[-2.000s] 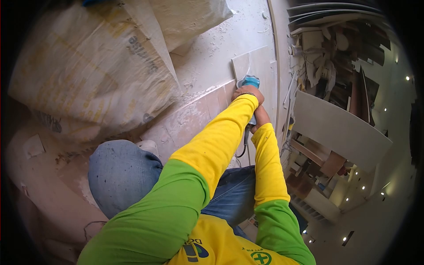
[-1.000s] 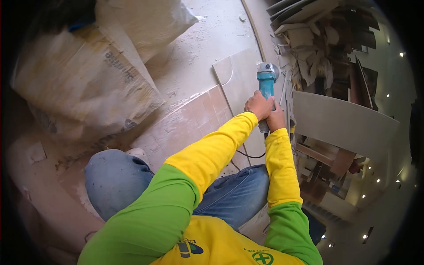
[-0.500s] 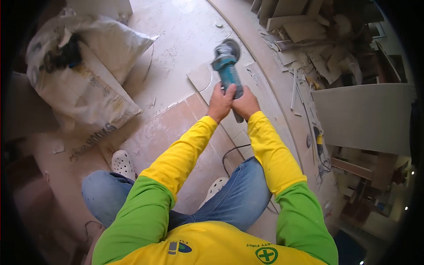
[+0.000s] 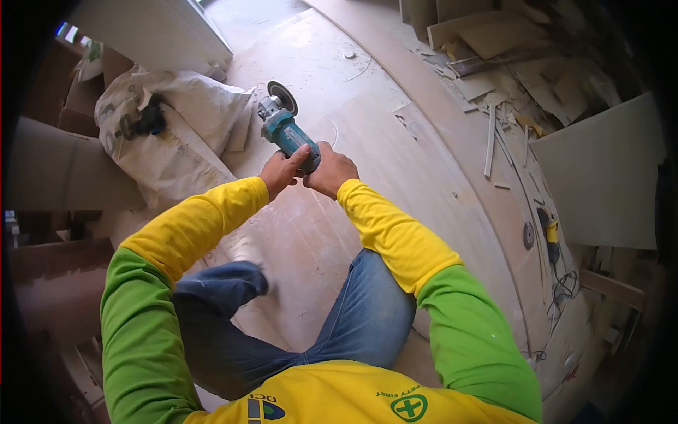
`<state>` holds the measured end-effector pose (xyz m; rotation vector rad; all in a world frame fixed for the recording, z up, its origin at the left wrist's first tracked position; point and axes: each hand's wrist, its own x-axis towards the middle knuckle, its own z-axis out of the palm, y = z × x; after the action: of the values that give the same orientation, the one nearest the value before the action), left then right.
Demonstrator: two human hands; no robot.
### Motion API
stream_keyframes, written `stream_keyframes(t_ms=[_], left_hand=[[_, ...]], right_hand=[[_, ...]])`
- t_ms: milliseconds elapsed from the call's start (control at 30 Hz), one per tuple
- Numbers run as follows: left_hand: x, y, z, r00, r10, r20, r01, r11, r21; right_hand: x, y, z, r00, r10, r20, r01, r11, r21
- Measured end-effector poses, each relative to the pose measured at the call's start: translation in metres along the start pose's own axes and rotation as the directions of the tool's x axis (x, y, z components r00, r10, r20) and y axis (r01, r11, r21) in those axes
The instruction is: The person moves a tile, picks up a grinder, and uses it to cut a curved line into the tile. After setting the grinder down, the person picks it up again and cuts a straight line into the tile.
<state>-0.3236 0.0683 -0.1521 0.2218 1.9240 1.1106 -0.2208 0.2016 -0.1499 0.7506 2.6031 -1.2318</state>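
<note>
A teal angle grinder (image 4: 288, 134) with a dark round disc is held up in front of me, its head pointing up and to the left. My left hand (image 4: 282, 171) is closed round the left side of its rear body, thumb on top. From the right, my right hand (image 4: 332, 169) grips the rear end of the same tool. The disc (image 4: 283, 97) touches nothing and shows over the dusty floor board (image 4: 367, 134).
A white sack (image 4: 183, 141) with a dark object on it lies at the left. Board offcuts (image 4: 494, 35) are heaped at the upper right. A loose disc (image 4: 528, 235), a yellow-and-black tool (image 4: 551, 232) and cables lie on the right. My bent legs are below.
Both hands have moved left with the grinder, which now tilts further left. The view has shifted, and my left foot and leg have moved.
</note>
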Motion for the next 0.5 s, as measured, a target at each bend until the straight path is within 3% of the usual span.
stream_keyframes(t_ms=[167, 267, 333, 500], left_hand=[[0.039, -0.012, 0.011, 0.993, 0.041, 0.11, -0.032, 0.996, -0.081], [0.074, -0.033, 0.049, 0.985, 0.036, 0.171, -0.004, 0.983, -0.186], [0.082, -0.041, 0.09, 0.987, 0.016, 0.159, 0.05, 0.914, -0.402], [0.129, -0.066, 0.115, 0.987, -0.047, 0.151, 0.11, 0.889, -0.445]], right_hand=[[0.016, 0.016, -0.002, 0.999, 0.032, -0.036, -0.034, 0.999, -0.043], [0.02, 0.053, -0.008, 0.995, 0.079, -0.063, -0.087, 0.987, -0.132], [0.019, 0.077, -0.014, 0.988, 0.133, -0.083, -0.147, 0.972, -0.186], [0.046, 0.106, -0.005, 0.988, 0.131, -0.079, -0.15, 0.932, -0.331]])
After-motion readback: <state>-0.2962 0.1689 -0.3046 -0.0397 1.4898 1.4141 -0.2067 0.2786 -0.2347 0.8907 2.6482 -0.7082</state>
